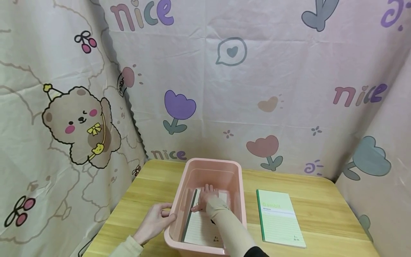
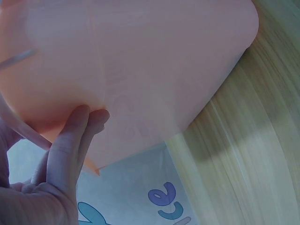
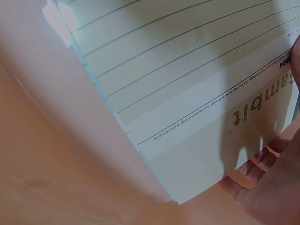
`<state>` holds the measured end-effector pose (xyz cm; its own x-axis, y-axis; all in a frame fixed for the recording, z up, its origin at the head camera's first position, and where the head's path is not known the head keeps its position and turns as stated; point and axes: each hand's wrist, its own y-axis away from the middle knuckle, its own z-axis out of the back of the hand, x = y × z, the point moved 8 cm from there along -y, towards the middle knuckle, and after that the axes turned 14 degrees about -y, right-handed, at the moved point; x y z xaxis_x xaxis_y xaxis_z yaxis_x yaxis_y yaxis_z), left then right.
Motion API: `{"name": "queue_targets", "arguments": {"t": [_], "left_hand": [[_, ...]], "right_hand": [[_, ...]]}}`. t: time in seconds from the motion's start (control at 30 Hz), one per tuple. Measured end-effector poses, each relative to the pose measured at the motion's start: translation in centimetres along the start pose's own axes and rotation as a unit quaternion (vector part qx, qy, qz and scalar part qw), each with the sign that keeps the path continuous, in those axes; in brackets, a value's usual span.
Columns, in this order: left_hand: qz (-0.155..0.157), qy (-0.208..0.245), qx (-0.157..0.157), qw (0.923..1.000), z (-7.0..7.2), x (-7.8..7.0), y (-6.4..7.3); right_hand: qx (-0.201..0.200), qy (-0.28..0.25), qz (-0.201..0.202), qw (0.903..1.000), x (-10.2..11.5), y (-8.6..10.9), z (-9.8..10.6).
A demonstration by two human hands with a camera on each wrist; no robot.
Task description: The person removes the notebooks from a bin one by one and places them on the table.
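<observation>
A pink plastic bin [image 1: 240,207] stands on the table, with a lined notebook [image 1: 202,230] lying inside it. At the bin's near left side, my left hand [image 1: 157,221] grips the rim. The left wrist view shows fingers [image 2: 70,136] against the outer wall. My right hand [image 1: 206,200] reaches down into the bin, fingers spread over the notebook's far end, thumb stretched towards the dark spine. Seen from the right wrist, those fingers [image 3: 253,176] meet the notebook's top edge and the thumb [image 3: 296,58] touches its cover. The palm's contact is hidden.
A second notebook [image 1: 279,217], with a green spine, lies on the wooden table [image 1: 321,207] to the right of the bin. Printed fabric [image 1: 224,89] hangs behind the table and along both sides.
</observation>
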<state>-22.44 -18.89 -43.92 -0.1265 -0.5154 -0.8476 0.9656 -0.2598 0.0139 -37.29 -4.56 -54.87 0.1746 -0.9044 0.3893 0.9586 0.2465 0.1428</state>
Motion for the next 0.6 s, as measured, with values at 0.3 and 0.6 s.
{"name": "queue_targets", "arguments": {"t": [0.3, 0.6], "left_hand": [[0.0, 0.005, 0.004, 1.0, -0.03, -0.2, 0.0], [0.001, 0.008, 0.006, 0.9999, -0.06, -0.19, 0.03]], "right_hand": [[-0.034, 0.069, 0.027, 0.9967, 0.41, -0.74, 0.15], [-0.046, 0.065, 0.05, 0.9956, 0.83, -0.72, 0.48]]}}
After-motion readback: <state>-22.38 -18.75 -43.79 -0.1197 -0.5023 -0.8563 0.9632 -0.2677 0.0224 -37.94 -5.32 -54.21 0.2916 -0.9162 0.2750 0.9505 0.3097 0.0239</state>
